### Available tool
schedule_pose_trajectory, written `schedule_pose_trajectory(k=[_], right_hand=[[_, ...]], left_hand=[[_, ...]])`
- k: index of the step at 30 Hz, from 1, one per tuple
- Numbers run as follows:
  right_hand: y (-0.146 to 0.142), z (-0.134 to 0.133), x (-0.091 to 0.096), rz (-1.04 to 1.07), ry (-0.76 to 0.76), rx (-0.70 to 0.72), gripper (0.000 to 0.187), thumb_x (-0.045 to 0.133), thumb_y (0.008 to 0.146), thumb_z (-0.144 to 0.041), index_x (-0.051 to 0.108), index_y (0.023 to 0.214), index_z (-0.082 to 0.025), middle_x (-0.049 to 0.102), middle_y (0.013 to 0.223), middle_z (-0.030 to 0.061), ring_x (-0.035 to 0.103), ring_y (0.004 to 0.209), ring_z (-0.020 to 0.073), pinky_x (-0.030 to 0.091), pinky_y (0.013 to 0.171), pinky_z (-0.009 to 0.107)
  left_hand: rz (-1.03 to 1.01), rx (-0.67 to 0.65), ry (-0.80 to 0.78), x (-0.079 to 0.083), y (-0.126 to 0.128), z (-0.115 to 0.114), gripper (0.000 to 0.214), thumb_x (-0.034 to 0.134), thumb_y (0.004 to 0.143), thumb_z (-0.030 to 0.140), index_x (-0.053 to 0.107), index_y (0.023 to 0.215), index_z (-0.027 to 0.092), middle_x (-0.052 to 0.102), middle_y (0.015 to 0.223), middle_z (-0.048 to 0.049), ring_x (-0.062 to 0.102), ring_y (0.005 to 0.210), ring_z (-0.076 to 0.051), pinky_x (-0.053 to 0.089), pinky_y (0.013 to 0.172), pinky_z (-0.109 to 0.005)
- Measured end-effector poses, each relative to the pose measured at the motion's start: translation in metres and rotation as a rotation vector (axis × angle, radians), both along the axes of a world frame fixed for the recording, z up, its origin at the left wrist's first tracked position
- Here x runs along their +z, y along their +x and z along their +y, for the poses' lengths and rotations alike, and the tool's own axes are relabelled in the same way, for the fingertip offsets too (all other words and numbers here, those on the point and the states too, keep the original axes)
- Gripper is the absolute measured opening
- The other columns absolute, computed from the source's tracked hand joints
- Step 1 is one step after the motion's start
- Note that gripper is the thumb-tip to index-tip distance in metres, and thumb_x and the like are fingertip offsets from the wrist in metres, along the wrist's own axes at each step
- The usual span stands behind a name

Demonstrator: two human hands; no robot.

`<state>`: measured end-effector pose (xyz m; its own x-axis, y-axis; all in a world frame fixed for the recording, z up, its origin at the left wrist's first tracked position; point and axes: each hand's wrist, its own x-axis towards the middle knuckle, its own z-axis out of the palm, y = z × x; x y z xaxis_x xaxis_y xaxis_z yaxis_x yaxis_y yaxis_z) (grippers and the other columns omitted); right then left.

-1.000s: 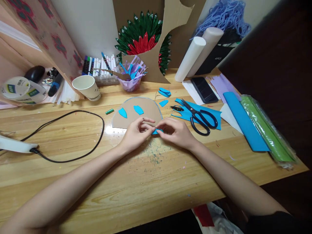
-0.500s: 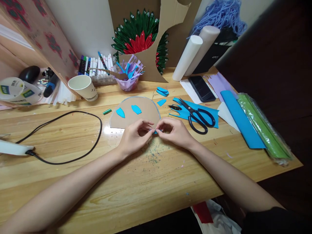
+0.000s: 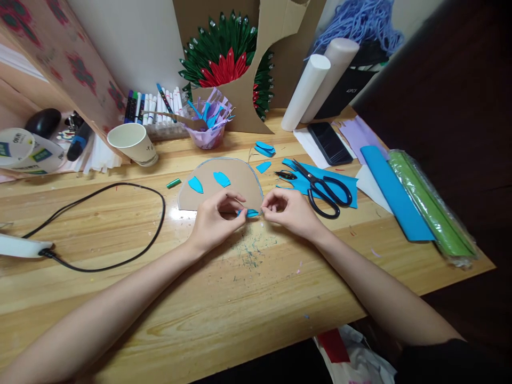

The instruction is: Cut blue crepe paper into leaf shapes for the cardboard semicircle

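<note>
A small blue foam piece (image 3: pixel 252 213) is pinched between my left hand (image 3: pixel 216 218) and my right hand (image 3: pixel 290 210), low over the wooden table (image 3: pixel 240 298). Both hands have their fingers closed on its ends. Just behind them lies a brown cardboard semicircle (image 3: pixel 240 178) with two blue petal shapes (image 3: pixel 196 184) stuck on it. More blue cut pieces (image 3: pixel 264 149) lie beyond the cardboard.
Black scissors (image 3: pixel 326 189) rest on a blue foam sheet (image 3: pixel 352 186) at the right, beside blue and green rolls (image 3: pixel 430 208) and a phone (image 3: pixel 330 143). A paper cup (image 3: pixel 134 143), markers (image 3: pixel 156 104) and a purple cup of scraps (image 3: pixel 208 133) stand behind. A black cord (image 3: pixel 120 256) loops at left.
My hands have drawn slightly apart, so more of the blue piece shows between them. The view has shifted a little; nothing else on the table moved.
</note>
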<state>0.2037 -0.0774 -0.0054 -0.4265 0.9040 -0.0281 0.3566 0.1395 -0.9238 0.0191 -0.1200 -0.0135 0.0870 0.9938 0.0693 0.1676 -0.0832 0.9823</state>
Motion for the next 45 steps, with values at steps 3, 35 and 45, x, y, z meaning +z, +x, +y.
schedule_pose_trajectory(k=[3,35,45], right_hand=[[0.002,0.002,0.001,0.057,-0.002,0.015,0.007,0.063,0.07,-0.02,0.059,0.072,-0.015,0.058,0.066,0.0005,0.051,0.055,0.01,0.044,0.052,0.024],[0.002,-0.002,0.004,0.134,-0.047,0.064,0.013,0.067,0.074,-0.027,0.07,0.082,-0.016,0.071,0.082,0.0056,0.065,0.075,0.0164,0.052,0.072,0.031],[0.002,-0.002,0.013,0.147,-0.015,0.035,0.007,0.066,0.074,-0.016,0.072,0.078,-0.016,0.07,0.08,0.0031,0.064,0.076,0.0139,0.051,0.073,0.026]], left_hand=[[-0.026,0.003,-0.013,-0.002,-0.001,0.001,0.022,0.068,0.074,0.024,0.055,0.09,0.016,0.069,0.077,-0.0048,0.066,0.07,-0.014,0.053,0.065,-0.023],[0.169,-0.083,0.239,-0.002,-0.004,-0.003,0.014,0.061,0.081,0.024,0.071,0.091,0.021,0.069,0.087,-0.0066,0.063,0.077,-0.015,0.05,0.068,-0.028],[0.313,-0.064,0.368,0.003,-0.003,-0.004,0.014,0.057,0.084,0.021,0.067,0.09,0.014,0.067,0.083,-0.0073,0.06,0.076,-0.015,0.049,0.069,-0.026]])
